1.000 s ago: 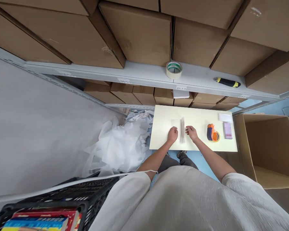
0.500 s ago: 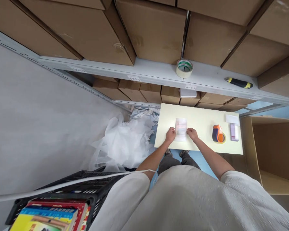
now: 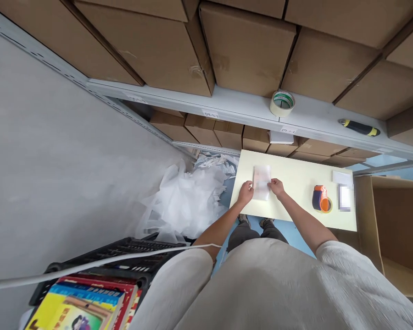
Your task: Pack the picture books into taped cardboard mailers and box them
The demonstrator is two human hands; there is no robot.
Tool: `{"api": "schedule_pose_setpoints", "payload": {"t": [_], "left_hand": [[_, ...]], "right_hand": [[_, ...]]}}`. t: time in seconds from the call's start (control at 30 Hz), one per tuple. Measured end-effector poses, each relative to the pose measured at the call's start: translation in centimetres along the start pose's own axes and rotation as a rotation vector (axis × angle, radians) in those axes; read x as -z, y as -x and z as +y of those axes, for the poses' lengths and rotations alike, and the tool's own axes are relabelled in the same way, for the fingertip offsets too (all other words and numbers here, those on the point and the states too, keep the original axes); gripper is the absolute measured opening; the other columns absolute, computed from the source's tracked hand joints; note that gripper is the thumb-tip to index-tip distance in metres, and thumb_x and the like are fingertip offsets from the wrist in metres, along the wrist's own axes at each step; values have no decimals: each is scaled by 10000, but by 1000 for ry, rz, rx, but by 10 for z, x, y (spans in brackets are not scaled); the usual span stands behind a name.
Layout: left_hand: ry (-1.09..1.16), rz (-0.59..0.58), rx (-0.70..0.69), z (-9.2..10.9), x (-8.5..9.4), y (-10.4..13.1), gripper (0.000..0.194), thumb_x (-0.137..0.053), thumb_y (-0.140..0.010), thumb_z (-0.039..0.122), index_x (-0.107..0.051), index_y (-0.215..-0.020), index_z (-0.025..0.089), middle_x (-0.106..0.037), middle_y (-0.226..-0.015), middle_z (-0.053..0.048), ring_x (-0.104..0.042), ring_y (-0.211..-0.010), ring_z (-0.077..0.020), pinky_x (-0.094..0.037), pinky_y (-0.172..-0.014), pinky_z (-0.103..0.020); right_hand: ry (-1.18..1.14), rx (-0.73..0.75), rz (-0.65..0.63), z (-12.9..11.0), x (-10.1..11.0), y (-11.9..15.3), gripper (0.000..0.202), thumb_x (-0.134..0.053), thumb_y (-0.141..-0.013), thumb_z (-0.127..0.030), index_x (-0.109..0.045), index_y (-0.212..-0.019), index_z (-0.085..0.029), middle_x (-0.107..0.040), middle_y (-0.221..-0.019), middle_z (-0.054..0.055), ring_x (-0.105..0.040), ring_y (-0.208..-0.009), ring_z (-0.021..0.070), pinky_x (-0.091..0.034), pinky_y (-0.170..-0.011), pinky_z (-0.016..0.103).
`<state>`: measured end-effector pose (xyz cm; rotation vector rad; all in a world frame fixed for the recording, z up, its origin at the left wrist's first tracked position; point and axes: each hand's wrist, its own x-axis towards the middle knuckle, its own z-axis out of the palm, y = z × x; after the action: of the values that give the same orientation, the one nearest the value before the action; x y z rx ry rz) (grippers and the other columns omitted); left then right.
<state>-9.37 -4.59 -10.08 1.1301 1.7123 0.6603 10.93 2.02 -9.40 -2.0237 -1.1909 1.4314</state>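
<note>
A flat rectangular packet [image 3: 262, 183], pale pink and whitish with a translucent look, lies on the cream-coloured tabletop [image 3: 289, 183]. My right hand [image 3: 276, 187] pinches its right edge. At the packet's lower left, my left hand [image 3: 246, 192] has its fingers closed, with a small whitish bit showing at the fingertips that is too small to name. To the right on the same table sits an orange and dark blue tape dispenser [image 3: 320, 198] with a roll of tape.
Cardboard boxes [image 3: 248, 50] fill the shelves ahead; a tape roll [image 3: 282, 104] and a utility knife [image 3: 359, 127] rest on the ledge. Left are crumpled white plastic sheeting [image 3: 189, 201] and a black crate [image 3: 124, 261] with books [image 3: 82, 302]. An open carton [image 3: 375, 220] stands right.
The view has shifted, moving the surroundings rightward. The packet looks paler and more glossy now. My left fingers have come slightly away from its left edge; the right hand stays at its right edge.
</note>
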Motion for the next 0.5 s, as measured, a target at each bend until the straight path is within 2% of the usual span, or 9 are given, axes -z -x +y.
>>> {"api": "schedule_pose_setpoints", "payload": {"t": [0.1, 0.2, 0.33, 0.5], "left_hand": [[-92, 105, -71, -2, 19, -7, 455, -570, -920, 78, -648, -1345, 219, -656, -1419, -137, -645, -1339, -270, -499, -1190, -429], [-194, 136, -133, -3, 37, -15, 498, -579, -906, 77, -645, -1374, 235, -627, -1463, -125, -540, -1467, -279, -406, -1279, -449], [-289, 46, -196, -8, 54, -23, 551, -593, -902, 85, -625, -1431, 238, -602, -1526, -114, -502, -1512, -292, -371, -1301, -473], [-391, -100, -175, -19, 58, -27, 602, -634, -922, 153, -575, -1516, 228, -477, -1689, -121, -428, -1577, -343, -362, -1298, -513]], "right_hand": [[-41, 15, 4, -26, -23, -19, 180, -643, -639, -289, -639, -812, -238, -642, -739, -21, -610, -730, 187, -511, -680, 290], [-56, -3, 19, -48, -50, -40, 172, -650, -636, -264, -644, -806, -232, -662, -751, -10, -633, -741, 195, -532, -693, 297], [-42, -11, 58, -64, -77, -63, 183, -657, -642, -244, -661, -824, -227, -697, -786, -3, -660, -757, 198, -550, -690, 295], [153, -13, 108, -67, -86, -75, 193, -652, -650, -231, -690, -840, -235, -712, -789, 2, -666, -770, 207, -547, -716, 309]]}}
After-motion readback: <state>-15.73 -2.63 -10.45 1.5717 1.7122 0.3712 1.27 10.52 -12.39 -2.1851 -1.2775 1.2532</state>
